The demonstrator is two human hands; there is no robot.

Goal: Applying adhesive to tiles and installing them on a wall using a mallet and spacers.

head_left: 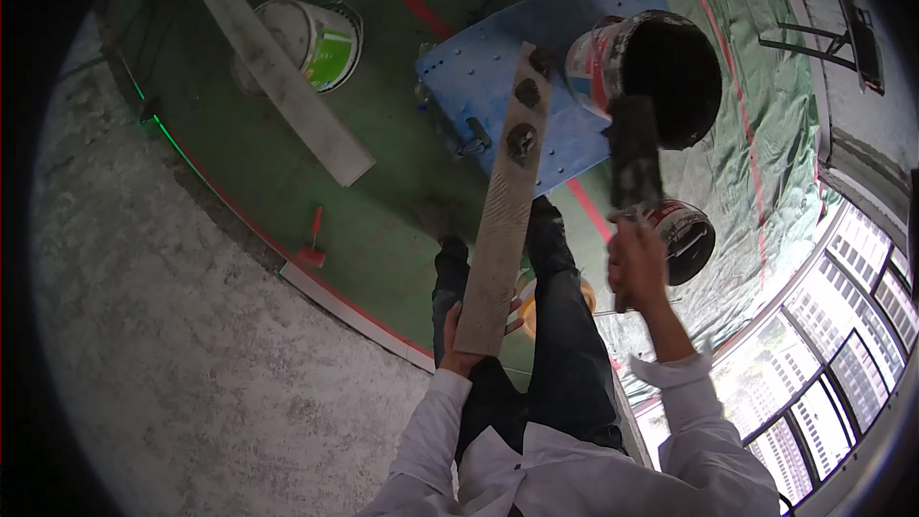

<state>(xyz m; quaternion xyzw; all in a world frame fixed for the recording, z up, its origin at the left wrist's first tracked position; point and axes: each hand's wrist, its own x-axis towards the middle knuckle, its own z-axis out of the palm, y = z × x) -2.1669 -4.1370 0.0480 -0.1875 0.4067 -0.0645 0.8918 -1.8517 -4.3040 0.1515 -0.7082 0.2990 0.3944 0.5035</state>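
My left hand (458, 343) is closed around the near end of a long grey tile strip (501, 249), which slants up and away from me. Fine ridged lines mark part of its upward face, and several dark dabs of paste (522, 142) sit toward its far end. In my right hand (637, 266) is the handle of a trowel (637, 158), its dark, coated blade pointing away. The blade is just right of the strip and overlaps the near edge of a large open bucket (586, 62) in view. That bucket's inside looks dark; its contents cannot be made out.
Beneath the large bucket is a blue platform (479, 67). A smaller bucket (704, 273) stands right of the trowel, and an orange-yellow one (582, 299) by my legs. Another strip (287, 86) lies across a lidded bucket (335, 24). A red-handled tool (314, 239) rests near the left wall.
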